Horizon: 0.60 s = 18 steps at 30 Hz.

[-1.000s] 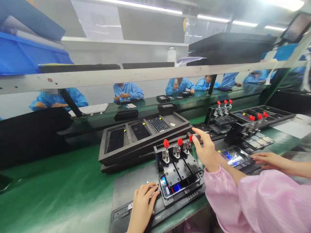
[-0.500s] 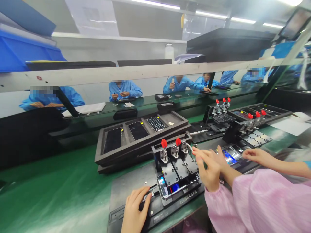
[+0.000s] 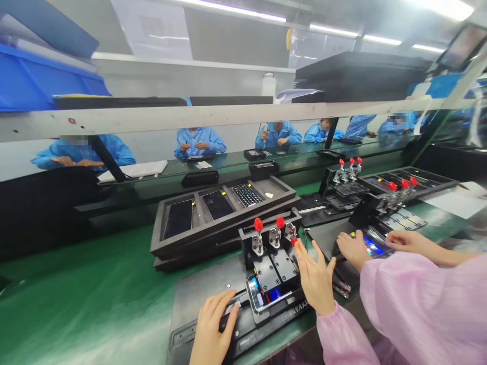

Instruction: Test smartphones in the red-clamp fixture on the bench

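A black clamping fixture (image 3: 254,315) stands in front of me with a lit phone (image 3: 257,296) lying in it under metal press plates (image 3: 267,274). My left hand (image 3: 213,322) is closed at the fixture's left end, thumb and fingers on either side of a small black slide block. At the other end my right hand (image 3: 315,279) is open, fingers spread, its fingertips against the red-tipped lever of the right toggle clamp (image 3: 291,232). The other two toggle clamps (image 3: 257,238) have their red knobs upright. My right hand covers part of the right press plate.
Behind the fixture, a stacked grey tray (image 3: 155,235) holds several phones. To the right, a co-worker's hands (image 3: 353,248) touch another lit phone (image 3: 373,246) at a second fixture (image 3: 361,213). A white shelf beam (image 3: 228,114) crosses above; people in blue sit beyond.
My right hand has shifted down and left, its fingers spreading, and the right clamp's red tip is lower. The co-worker's near hand now shows on their phone. My left hand stays put.
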Each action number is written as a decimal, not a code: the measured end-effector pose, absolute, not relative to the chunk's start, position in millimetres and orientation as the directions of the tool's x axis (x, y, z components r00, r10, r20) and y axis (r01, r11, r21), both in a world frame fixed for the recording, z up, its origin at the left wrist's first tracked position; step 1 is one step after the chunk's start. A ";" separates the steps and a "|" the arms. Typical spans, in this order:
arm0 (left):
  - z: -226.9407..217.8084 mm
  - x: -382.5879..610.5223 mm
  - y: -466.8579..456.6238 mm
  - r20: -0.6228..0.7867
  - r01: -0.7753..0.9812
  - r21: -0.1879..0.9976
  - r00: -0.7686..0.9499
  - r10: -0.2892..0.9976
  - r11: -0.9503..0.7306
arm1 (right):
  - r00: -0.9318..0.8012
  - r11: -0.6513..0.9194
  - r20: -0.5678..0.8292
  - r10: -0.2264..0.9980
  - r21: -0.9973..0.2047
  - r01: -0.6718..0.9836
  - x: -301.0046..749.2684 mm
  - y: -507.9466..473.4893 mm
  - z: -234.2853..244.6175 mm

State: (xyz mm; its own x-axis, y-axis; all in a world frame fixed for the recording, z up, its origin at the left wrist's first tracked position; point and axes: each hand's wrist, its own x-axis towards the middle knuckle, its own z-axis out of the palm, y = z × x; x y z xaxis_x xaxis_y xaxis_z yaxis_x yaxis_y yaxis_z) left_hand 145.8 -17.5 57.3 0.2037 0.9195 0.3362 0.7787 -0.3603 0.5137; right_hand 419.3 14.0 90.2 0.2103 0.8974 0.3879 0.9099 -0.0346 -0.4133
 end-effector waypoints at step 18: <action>74.8 178.9 -11.1 0.191 0.774 0.515 0.315 0.930 -0.368 | 0.382 0.287 0.729 0.568 -0.610 0.738 432.5 -32.5 57.6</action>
State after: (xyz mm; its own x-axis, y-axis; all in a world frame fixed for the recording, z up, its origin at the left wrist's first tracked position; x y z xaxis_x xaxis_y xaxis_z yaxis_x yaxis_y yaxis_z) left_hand 178.9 -11.1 74.8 0.3146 0.9299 0.1908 0.7741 -0.3676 0.5153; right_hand 432.5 -32.5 57.6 0.3821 0.5675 0.7294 0.7385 0.2870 -0.6102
